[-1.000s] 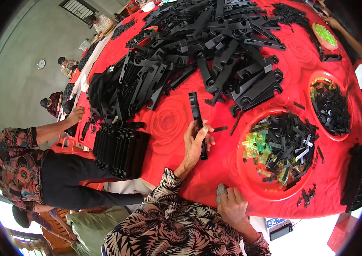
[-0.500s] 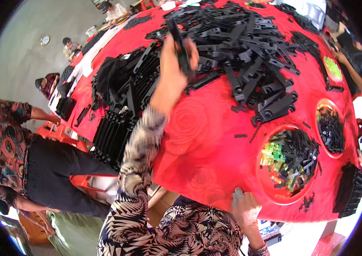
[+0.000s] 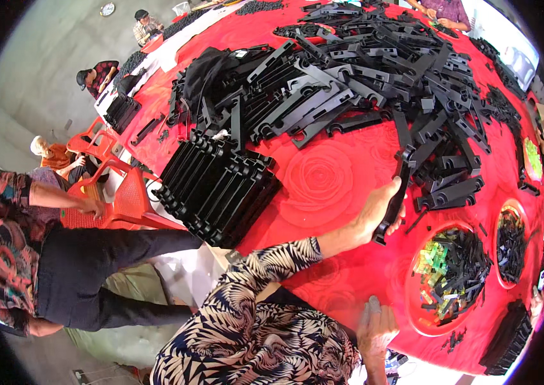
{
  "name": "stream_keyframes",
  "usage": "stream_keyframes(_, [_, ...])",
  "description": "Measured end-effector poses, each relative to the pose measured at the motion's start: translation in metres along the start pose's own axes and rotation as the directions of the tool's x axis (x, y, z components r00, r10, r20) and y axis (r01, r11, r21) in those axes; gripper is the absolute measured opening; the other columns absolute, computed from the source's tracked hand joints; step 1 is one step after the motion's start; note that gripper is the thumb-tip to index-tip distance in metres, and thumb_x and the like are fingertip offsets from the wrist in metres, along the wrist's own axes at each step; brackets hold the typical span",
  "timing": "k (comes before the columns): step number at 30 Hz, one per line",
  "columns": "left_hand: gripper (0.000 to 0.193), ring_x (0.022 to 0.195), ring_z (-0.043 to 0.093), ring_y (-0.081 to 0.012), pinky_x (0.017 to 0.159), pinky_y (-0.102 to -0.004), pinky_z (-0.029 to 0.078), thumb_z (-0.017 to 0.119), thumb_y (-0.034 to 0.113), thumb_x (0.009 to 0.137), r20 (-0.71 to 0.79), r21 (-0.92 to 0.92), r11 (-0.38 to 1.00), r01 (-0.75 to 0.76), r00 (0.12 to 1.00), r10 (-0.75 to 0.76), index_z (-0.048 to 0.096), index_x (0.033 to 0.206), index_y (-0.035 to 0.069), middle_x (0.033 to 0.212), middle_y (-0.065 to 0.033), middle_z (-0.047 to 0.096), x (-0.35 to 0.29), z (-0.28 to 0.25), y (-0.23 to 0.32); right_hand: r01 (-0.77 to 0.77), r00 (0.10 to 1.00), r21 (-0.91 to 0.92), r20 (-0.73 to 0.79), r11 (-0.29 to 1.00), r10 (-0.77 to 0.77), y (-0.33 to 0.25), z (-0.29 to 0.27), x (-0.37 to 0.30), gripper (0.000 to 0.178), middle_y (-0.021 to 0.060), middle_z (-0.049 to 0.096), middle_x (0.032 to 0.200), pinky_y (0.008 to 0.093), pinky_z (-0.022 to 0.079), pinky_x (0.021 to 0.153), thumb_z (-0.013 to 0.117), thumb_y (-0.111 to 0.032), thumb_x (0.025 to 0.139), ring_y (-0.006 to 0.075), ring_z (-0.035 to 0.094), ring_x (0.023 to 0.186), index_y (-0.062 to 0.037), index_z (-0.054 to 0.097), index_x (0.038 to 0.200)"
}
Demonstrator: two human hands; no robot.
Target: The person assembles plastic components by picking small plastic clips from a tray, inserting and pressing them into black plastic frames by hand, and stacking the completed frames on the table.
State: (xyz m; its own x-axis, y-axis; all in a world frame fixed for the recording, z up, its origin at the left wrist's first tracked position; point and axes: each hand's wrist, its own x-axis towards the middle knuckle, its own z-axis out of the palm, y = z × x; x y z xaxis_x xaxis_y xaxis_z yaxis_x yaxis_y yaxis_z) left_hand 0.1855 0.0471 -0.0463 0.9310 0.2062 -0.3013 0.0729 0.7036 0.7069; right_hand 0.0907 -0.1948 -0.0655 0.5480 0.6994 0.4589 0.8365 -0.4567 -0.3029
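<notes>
A long black plastic part (image 3: 392, 206) is upright in my left hand (image 3: 374, 215), its fingers closed round it over the red cloth. Beside the table's near edge my right hand (image 3: 376, 328) is curled, with a grey wrap on one finger; whatever it may hold is too small to make out. Right of that hand stands a red basin (image 3: 413, 321) of small black, green and yellow pieces. A big heap of similar black parts (image 3: 349, 83) spreads beyond my left hand. A neat stack of black parts (image 3: 217, 186) sits at the table's left edge.
A second basin (image 3: 510, 282) of small black pieces stands farther right, with a black stack (image 3: 509, 337) near it. On the left stand a person in dark trousers (image 3: 118, 256) and red plastic chairs (image 3: 140, 196). Other people sit round the red-covered table (image 3: 323, 173).
My left hand has come back from the heap toward me and to the right, carrying the black part. My right hand stays at the table edge. The view has shifted left.
</notes>
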Motion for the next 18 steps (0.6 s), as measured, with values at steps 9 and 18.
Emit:
stream_keyframes(9, [0.044, 0.046, 0.056, -0.0148, 0.037, -0.0270, 0.043, 0.044, 0.047, 0.103, 0.122, 0.072, 0.997, -0.022, 0.992, 0.013, 0.053, 0.112, 0.005, 0.072, -0.0076, 0.061, -0.006, 0.002, -0.022, 0.008, 0.998, 0.039, 0.068, 0.999, -0.011, 0.006, 0.000, -0.007, 0.020, 0.0123, 0.050, 0.065, 0.0435, 0.038, 0.047, 0.068, 0.000, 0.081, 0.0298, 0.049, 0.056, 0.0023, 0.065, 0.101])
stream_keyframes(18, [0.027, 0.051, 0.057, -0.0125, 0.039, -0.0249, 0.044, 0.063, 0.017, 0.095, 0.127, 0.113, 0.993, -0.020, 0.992, 0.006, 0.053, 0.117, 0.003, 0.076, -0.0058, 0.060, -0.006, -0.006, -0.014, -0.005, 0.995, 0.058, 0.095, 0.998, -0.001, 0.003, -0.007, 0.002, 0.021, 0.0125, 0.050, 0.067, 0.0424, 0.037, 0.046, 0.068, 0.001, 0.079, 0.0297, 0.049, 0.055, 0.0020, 0.064, 0.100])
